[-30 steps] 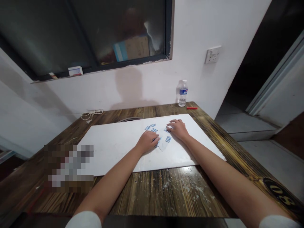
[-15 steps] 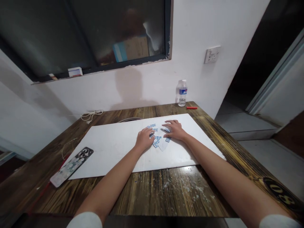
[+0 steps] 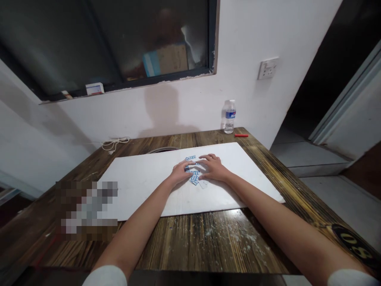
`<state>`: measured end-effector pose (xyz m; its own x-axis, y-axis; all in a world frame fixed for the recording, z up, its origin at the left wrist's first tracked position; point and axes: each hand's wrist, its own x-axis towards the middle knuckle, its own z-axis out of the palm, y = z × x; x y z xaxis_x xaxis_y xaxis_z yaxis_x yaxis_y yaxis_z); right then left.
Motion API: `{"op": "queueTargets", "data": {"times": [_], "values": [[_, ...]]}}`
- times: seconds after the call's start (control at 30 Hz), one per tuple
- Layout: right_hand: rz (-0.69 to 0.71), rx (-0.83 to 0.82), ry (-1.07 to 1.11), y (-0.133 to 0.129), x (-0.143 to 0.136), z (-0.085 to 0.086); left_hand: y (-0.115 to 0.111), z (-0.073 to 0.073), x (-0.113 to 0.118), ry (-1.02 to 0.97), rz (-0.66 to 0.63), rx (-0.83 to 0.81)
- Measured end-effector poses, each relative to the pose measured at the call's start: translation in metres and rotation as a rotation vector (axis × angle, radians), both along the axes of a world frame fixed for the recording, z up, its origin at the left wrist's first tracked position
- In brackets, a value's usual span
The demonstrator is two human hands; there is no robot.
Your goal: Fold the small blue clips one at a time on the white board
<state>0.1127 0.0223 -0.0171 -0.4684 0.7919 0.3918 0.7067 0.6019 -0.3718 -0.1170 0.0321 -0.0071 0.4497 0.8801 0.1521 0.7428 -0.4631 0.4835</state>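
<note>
And here we are, mid-board: small blue-marked pcs [image 3: 195, 173] lie flat on the white board [image 3: 137, 186], bunched btwn the L hand [image 3: 180, 172] and R hand [image 3: 214, 167]. L thumb & fingers stand apart, curved, w/ pcs in the gap and by the fingertips; contact or grip, can't tell. R fingers spread wide too, thumb well off the index, tips facing L hand, pcs just beside; no telling if they touch. A few pcs sit just past L fingertips, others nearer the wearer, next to a clear sheet [image 3: 203, 184] by R thumb. Far edge of the wood table [image 3: 205, 246]: water btl [image 3: 229, 117] upright, red stick [image 3: 241, 135] beside it.
</note>
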Motion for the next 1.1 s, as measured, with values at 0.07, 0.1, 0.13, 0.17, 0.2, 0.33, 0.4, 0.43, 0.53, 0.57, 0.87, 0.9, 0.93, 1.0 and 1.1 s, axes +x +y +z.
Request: {"op": "queueTargets", "data": {"times": [0.07, 0.1, 0.13, 0.17, 0.2, 0.33, 0.4, 0.43, 0.53, 0.57, 0.87, 0.9, 0.93, 1.0, 1.1], "values": [[-0.075, -0.012, 0.031, 0.004, 0.0, -0.004, -0.001, 0.006, -0.003, 0.006, -0.051, -0.032], [-0.114, -0.019, 0.052, 0.006, 0.001, -0.006, -0.001, 0.008, -0.004, 0.007, -0.081, -0.054], [-0.151, -0.025, 0.073, 0.008, 0.003, -0.007, -0.001, 0.011, -0.006, 0.017, -0.115, -0.074], [-0.183, -0.03, 0.093, 0.01, 0.004, -0.008, -0.001, 0.013, -0.007, 0.034, -0.148, -0.093], [-0.203, -0.031, 0.11, 0.011, 0.005, -0.009, -0.002, 0.014, -0.008, 0.054, -0.175, -0.107], [-0.101, 0.003, 0.129, 0.008, 0.005, -0.006, -0.003, 0.016, -0.01, 0.122, -0.211, -0.117], [0.017, 0.012, 0.101, 0.004, 0.004, -0.003, -0.005, 0.016, -0.01, 0.139, -0.215, -0.117], [0.062, 0.01, 0.084, 0.002, 0.004, -0.001, -0.006, 0.017, -0.009, 0.149, -0.221, -0.121], [0.112, -0.014, 0.045, -0.001, 0.003, 0.001, -0.007, 0.019, -0.008, 0.174, -0.228, -0.138], [0.11, -0.023, 0.042, -0.001, 0.003, 0.001, -0.008, 0.019, -0.008, 0.179, -0.226, -0.143], [-0.046, -0.054, 0.124, 0.01, 0.004, -0.008, -0.009, 0.016, -0.004, 0.161, -0.17, -0.127], [-0.062, -0.049, 0.128, 0.012, 0.004, -0.01, -0.009, 0.015, -0.003, 0.162, -0.154, -0.122], [-0.076, -0.041, 0.133, 0.013, 0.004, -0.011, -0.008, 0.014, -0.003, 0.162, -0.142, -0.118], [-0.105, -0.023, 0.148, 0.015, 0.005, -0.013, -0.007, 0.011, -0.003, 0.15, -0.132, -0.11], [-0.092, 0.011, 0.176, 0.013, 0.005, -0.012, -0.004, 0.007, -0.004, 0.099, -0.13, -0.093]]}}
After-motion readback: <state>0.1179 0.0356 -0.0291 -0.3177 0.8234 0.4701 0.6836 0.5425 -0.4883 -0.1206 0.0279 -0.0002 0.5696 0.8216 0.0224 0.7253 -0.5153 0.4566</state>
